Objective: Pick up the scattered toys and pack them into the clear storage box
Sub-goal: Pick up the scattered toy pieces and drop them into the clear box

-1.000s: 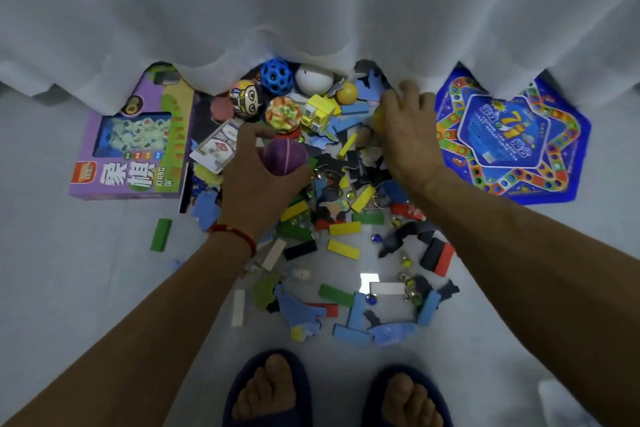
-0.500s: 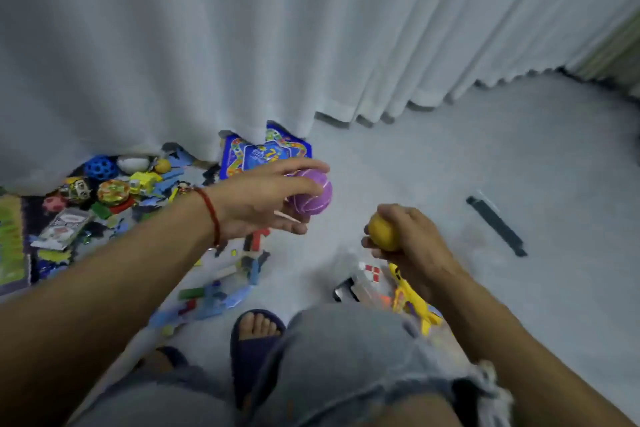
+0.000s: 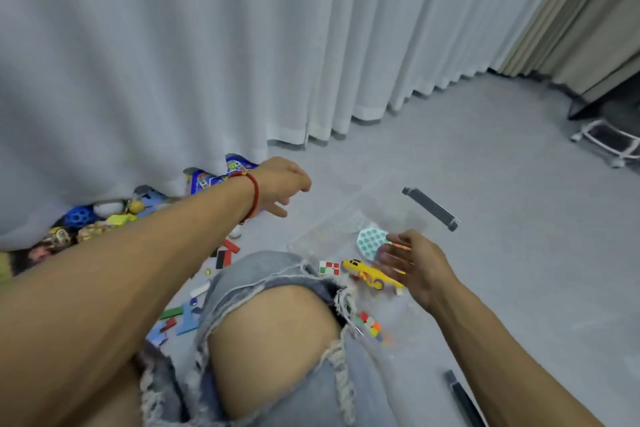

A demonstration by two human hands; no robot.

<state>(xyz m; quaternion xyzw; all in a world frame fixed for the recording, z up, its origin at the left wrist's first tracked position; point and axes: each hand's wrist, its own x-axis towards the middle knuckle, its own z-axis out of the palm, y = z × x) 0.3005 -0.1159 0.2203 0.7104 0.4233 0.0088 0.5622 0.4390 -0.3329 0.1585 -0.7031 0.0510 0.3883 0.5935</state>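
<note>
Both hands empty over the clear box (image 3: 408,204)!

Right hand (image 3: 412,263) hangs loose-fingered above it at four o'clock, likely placed for dropping; left hand (image 3: 284,187) relaxed at twelve. Toy pile (image 3: 104,218) waits at nine, by the curtain (image 3: 173,62).

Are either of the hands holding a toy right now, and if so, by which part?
Nothing is held. The left hand hangs loosely curled and empty; the right hand is open, fingers spread over the clear storage box.
</note>
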